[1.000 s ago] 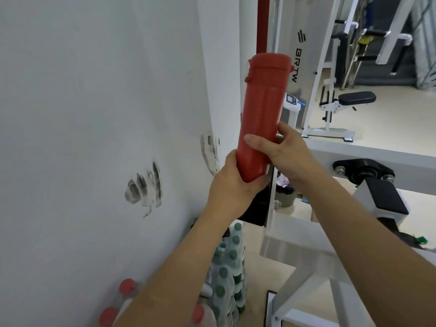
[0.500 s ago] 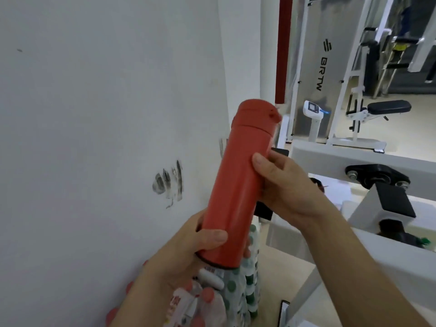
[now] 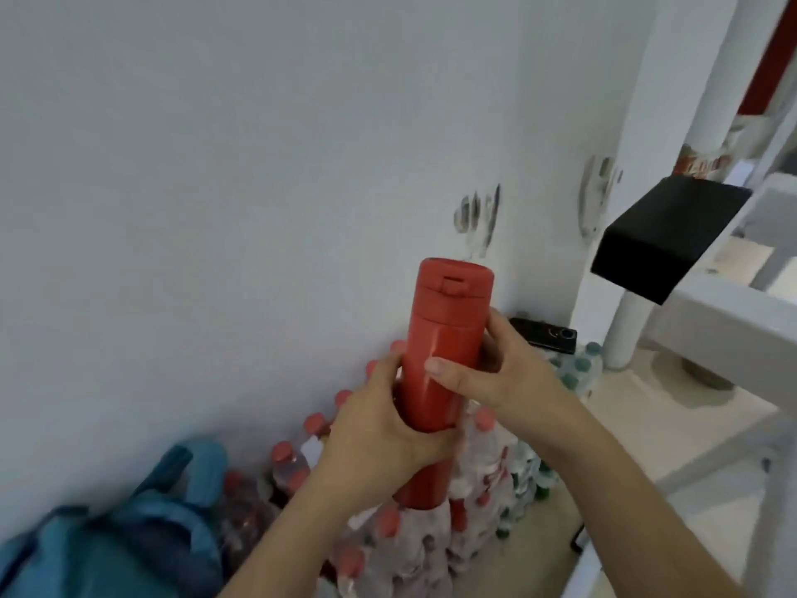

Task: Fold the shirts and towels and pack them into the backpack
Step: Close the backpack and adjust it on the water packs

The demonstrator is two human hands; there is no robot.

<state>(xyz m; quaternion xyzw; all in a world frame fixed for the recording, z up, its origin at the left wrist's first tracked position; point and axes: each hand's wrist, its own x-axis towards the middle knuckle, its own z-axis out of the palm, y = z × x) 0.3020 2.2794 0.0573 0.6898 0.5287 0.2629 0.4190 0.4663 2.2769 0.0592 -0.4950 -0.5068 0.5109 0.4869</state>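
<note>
The blue backpack point(image 3: 142, 550) lies below and left of the red bottle point(image 3: 444, 347). It looks soft and floppy, so hold it by a strap. Both hands grip the bottle, left hand point(image 3: 379, 429) low, right hand point(image 3: 500, 373) higher. Under it stand water bottles point(image 3: 431, 550).

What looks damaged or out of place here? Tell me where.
The white wall is damaged: dark scraped patches show just above the red flask, and another patch lies further right, near the corner. Nothing looks spilled.
</note>
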